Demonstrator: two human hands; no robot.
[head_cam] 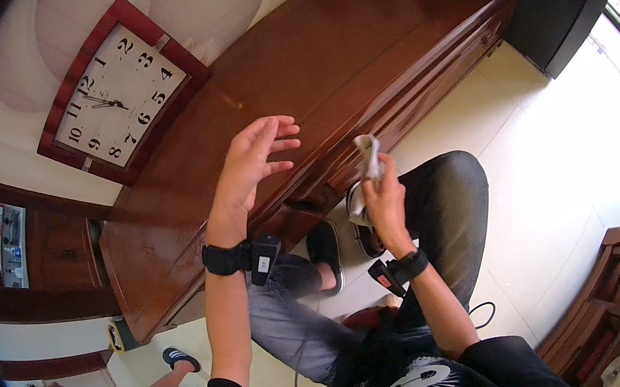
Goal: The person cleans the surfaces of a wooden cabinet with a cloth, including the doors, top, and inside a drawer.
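Observation:
My left hand (253, 156) hovers over, or perhaps rests near, the glossy brown wooden cabinet top (304, 62); contact cannot be told. Its fingers are spread and hold nothing. In my right hand (389, 199) is a crumpled pale cloth (370, 153), gripped between thumb and fingers in front of the cabinet's carved front. One end of the cloth sticks up beyond the fingers, and another part hangs below the hand. A wall clock (121, 99) with a dark red frame and white face stands at the back of the cabinet top, against the patterned wall.
Black wrist devices (262, 261) are strapped to both forearms. My bent knee (454, 184) is close to the cabinet front. A dark box-like unit (552, 31) stands beyond the cabinet's far end. Wooden furniture (604, 300) is at right. Another person's slippered foot (181, 359) shows at lower left.

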